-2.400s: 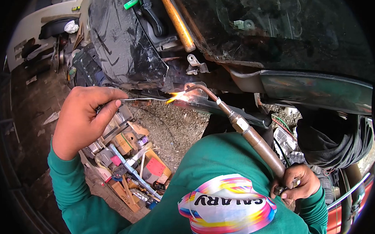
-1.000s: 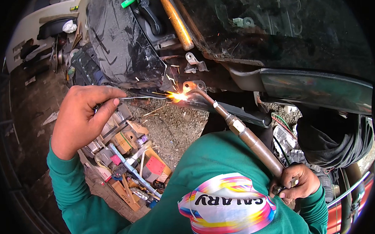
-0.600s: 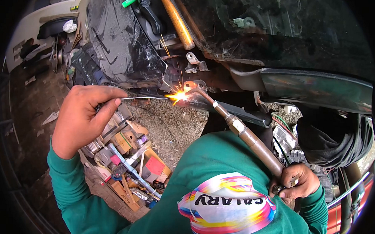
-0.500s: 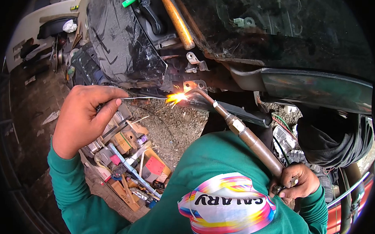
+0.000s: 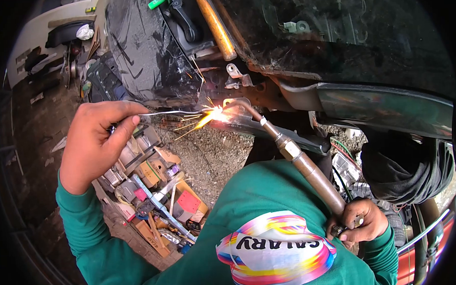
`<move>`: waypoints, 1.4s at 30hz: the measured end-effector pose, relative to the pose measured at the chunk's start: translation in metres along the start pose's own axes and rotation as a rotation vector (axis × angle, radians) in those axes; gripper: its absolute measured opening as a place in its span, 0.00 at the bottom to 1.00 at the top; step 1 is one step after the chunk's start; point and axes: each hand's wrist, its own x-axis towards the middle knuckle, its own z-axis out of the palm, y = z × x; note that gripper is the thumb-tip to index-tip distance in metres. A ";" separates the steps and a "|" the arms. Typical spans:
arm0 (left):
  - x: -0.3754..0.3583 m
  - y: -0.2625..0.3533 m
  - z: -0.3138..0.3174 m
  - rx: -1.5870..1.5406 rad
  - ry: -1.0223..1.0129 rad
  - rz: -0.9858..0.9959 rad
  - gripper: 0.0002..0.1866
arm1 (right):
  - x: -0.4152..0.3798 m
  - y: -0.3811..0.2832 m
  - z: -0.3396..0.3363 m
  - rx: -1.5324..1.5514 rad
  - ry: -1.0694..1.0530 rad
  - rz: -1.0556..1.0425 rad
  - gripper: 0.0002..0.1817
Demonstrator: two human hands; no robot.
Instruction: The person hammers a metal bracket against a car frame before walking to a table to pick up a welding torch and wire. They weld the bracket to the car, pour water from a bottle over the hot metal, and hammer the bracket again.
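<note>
My left hand [image 5: 95,142] pinches a thin metal rod [image 5: 169,113] between thumb and forefinger, its far end at the bright flame [image 5: 213,116]. Wrapped round the valve end of a brown metal torch [image 5: 314,177] is my right hand [image 5: 360,221], at the lower right. The bent torch tip points left into the flame, and sparks fly out to the left. The flame meets the edge of a dark car body part [image 5: 283,134]; glare hides the exact contact spot. A small metal bracket [image 5: 238,76] sits just above.
A wooden handle [image 5: 216,27] lies at the top, left of a dark panel [image 5: 365,47]. Boxes and tools [image 5: 157,200] crowd the ground at the lower left. A black cloth [image 5: 407,166] hangs at the right. Gravel [image 5: 221,158] shows below the flame.
My left hand has shifted slightly left with the rod, whose near end is a little higher. The torch tip has moved slightly, and more sparks spread leftward.
</note>
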 end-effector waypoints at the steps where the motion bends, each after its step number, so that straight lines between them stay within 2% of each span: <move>1: 0.000 0.000 -0.002 -0.009 0.023 -0.010 0.08 | -0.002 0.007 0.001 0.064 0.019 -0.064 0.19; 2: 0.000 0.000 -0.004 -0.008 0.022 -0.011 0.08 | -0.003 0.011 0.002 0.127 0.038 -0.127 0.20; 7: 0.001 0.001 -0.001 0.003 0.016 0.030 0.08 | -0.006 0.011 0.005 0.194 0.083 -0.141 0.20; 9: 0.002 0.004 0.000 0.005 -0.010 0.021 0.08 | -0.005 0.005 0.005 0.135 0.053 -0.055 0.18; 19: 0.002 0.000 0.008 0.014 -0.024 0.023 0.08 | -0.005 0.008 0.004 0.145 0.031 -0.055 0.18; 24: 0.002 0.002 0.007 0.019 -0.031 0.015 0.08 | -0.004 0.001 0.002 0.053 0.005 0.009 0.18; 37: 0.002 0.001 0.009 0.003 -0.037 0.015 0.08 | -0.003 -0.001 0.000 -0.017 -0.021 0.000 0.17; 42: 0.002 0.000 0.011 0.016 -0.032 0.034 0.08 | -0.005 -0.009 0.002 -0.016 0.019 0.120 0.17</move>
